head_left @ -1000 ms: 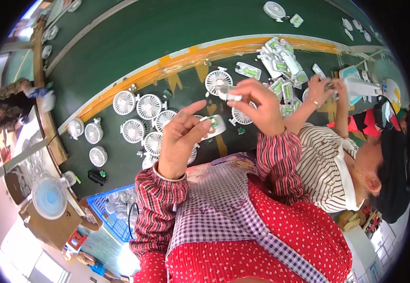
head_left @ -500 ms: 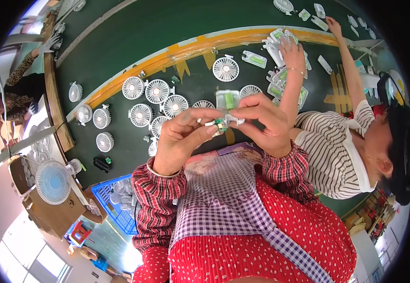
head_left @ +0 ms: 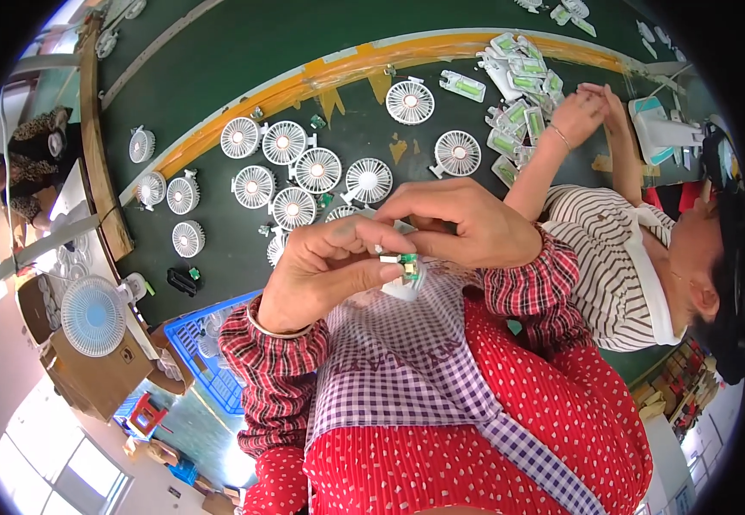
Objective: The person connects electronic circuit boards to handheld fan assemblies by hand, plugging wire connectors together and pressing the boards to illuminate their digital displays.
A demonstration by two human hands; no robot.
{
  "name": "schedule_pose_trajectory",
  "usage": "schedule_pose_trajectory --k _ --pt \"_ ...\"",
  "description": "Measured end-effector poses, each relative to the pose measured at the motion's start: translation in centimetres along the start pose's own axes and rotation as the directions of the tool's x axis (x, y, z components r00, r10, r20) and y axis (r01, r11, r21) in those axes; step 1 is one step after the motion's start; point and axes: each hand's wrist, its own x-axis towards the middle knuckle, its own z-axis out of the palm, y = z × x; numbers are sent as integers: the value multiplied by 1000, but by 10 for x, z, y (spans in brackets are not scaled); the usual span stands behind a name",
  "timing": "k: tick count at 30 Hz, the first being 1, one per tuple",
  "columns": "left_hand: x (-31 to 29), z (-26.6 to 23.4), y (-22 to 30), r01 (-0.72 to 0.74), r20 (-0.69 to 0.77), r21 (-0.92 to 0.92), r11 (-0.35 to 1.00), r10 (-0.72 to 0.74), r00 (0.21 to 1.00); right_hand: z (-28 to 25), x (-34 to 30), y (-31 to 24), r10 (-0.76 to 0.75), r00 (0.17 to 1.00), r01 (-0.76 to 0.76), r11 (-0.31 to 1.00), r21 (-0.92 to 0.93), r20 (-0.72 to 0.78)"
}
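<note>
My left hand (head_left: 316,279) pinches a small green circuit board (head_left: 410,267) with a white connector between thumb and index finger. Close against it, the fingers of my right hand (head_left: 467,225) are closed on a white plastic housing (head_left: 400,289). Most of that housing is hidden behind the fingers, and its battery does not show. Both hands meet in front of my apron, above the near table edge. Beyond them lie several round white fan heads (head_left: 318,170), the nearest partly covered by my hands.
White housings with green batteries (head_left: 522,120) are heaped at the right of the dark green table (head_left: 346,86). A co-worker's hands (head_left: 591,112) are beside the heap. A blue crate (head_left: 209,378) stands lower left, near a standing fan (head_left: 95,315). Another person is at far left.
The housing in my right hand has tipped down, hiding its green battery. My right hand has shifted closer to the left. The co-worker's hands have left the heap and come together.
</note>
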Motion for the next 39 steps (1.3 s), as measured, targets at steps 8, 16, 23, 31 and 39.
schedule_pose_trajectory --k 8,16,23,31,39 --pt "-5 -8 18 108 108 77 991 -116 987 7 12 4 196 962 -261 866 428 190" --pt "-10 -6 4 -83 -64 89 993 89 994 16 8 -21 79 983 -100 987 -126 -163" --pt "-9 -4 -5 -49 -183 -121 991 26 983 19 1 -27 392 905 -339 899 277 -163" --pt "-10 6 -8 -48 -296 -112 993 12 955 31 0 -24 -219 891 -15 860 -510 -397" --pt "-12 4 -9 -79 -273 8 997 79 959 32 -2 -21 -341 889 67 758 -648 -307"
